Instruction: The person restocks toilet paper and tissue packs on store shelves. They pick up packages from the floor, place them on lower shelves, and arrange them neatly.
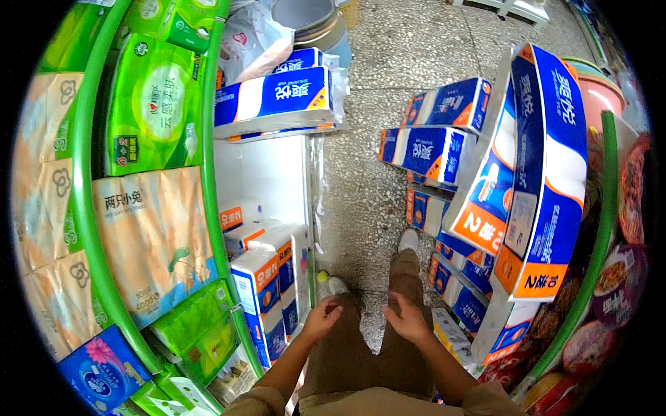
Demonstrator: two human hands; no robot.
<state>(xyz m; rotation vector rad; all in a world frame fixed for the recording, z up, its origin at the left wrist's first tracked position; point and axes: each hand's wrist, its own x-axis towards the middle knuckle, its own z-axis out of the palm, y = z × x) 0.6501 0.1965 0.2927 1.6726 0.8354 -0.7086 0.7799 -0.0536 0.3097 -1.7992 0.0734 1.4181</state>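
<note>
My left hand [323, 317] is over my left thigh, its fingers slightly curled and nothing in it. Over the other thigh, my right hand [406, 316] is also bare, thumb and fingers apart. Blue-and-white tissue packs [265, 275] stand on the white lower shelf [281, 171] at left, close to my left hand. Farther up that shelf lies a stack of similar packs [276, 99]. To my right, more blue packs [426, 151] are piled loosely on the floor beside large blue, white and orange bundles [556, 171]. Neither hand touches any pack.
Green-edged shelves [83, 171] at left hold green tissue packs [161, 104] and beige paper packs [156, 234]. A green rail [606, 208] borders round packaged goods at right. Stacked basins [307, 21] and a plastic bag [250, 41] are at the top. A small yellow-green ball [322, 275] lies near my foot.
</note>
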